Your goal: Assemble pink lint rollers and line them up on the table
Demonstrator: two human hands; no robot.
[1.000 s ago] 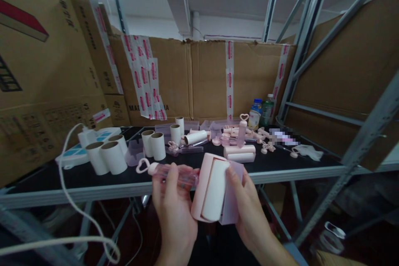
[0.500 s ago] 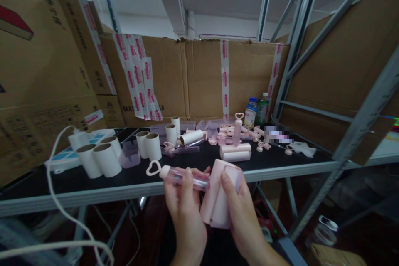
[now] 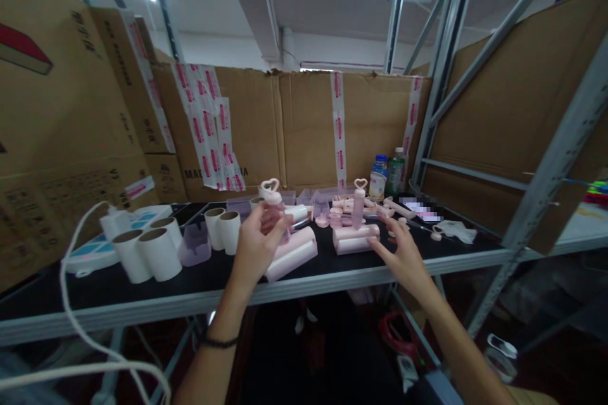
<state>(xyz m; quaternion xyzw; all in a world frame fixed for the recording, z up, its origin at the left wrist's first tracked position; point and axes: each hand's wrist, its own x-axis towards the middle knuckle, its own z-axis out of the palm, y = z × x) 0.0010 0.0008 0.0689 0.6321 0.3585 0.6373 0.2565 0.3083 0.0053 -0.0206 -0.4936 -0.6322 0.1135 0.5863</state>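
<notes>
My left hand [image 3: 256, 240] is closed around the clear pink handle of a lint roller [image 3: 293, 254], whose pink cylinder rests near the front edge of the black table. A heart-shaped loop tops this handle. To its right a second pink lint roller [image 3: 357, 240] lies with its handle upright. My right hand [image 3: 403, 256] is at the right end of that second roller, fingers apart; whether the fingertips touch it I cannot tell. Behind both rollers is a pile of loose pink handles [image 3: 349, 205].
White paper rolls [image 3: 160, 254] stand on the left beside a lilac plastic shell [image 3: 195, 245]. A white cable [image 3: 71, 266] hangs at the left front. Two bottles [image 3: 379, 178], a phone [image 3: 420, 209] and a crumpled tissue [image 3: 456, 231] are at the right. Cardboard walls [image 3: 308, 133] enclose the table.
The lint roller held by both hands in front of the table now rests on it, its handle upright in my left hand. My right hand has let go and moved right to the second roller.
</notes>
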